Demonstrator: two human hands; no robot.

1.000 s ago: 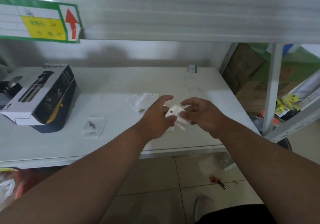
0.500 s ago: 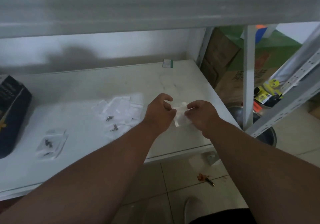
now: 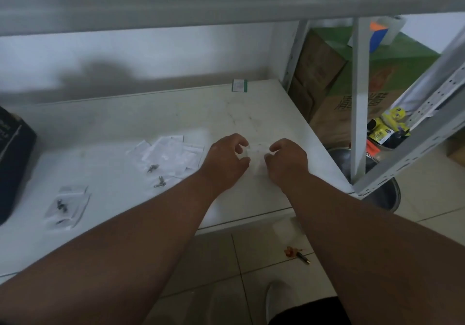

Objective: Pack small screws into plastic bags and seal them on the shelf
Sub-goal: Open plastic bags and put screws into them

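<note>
Clear plastic is what your two hands have between them: a small plastic bag (image 3: 256, 157), pale and hard to make out against the white shelf (image 3: 251, 113). Your left hand (image 3: 226, 160) pinches its left edge with thumb and curled fingers; your right hand (image 3: 288, 158) pinches the right edge the same way. Each grip is closed down to a fingertip pinch, with nothing else held. Whether a screw is already inside the bag you cannot tell, as the film blurs into the surface.

So the bag lies directly between the two grips, its long axis running left to right from hand to hand, at the near right part of the shelf. Both hands are equally near it. Judging from this, the step in hand is pressing the bag's mouth closed, and the coming move should run along that left-right line.

Outward to the left, just beside your left hand, sits a loose pile of empty bags (image 3: 168, 152), with two loose screws (image 3: 156, 175) at its near edge. Your left hand is the nearer one for fetching those. Farther left and nearer you lie the filled bags (image 3: 66, 205), dark screws showing through. A dark box (image 3: 13, 163) stands at the far left edge.
</note>
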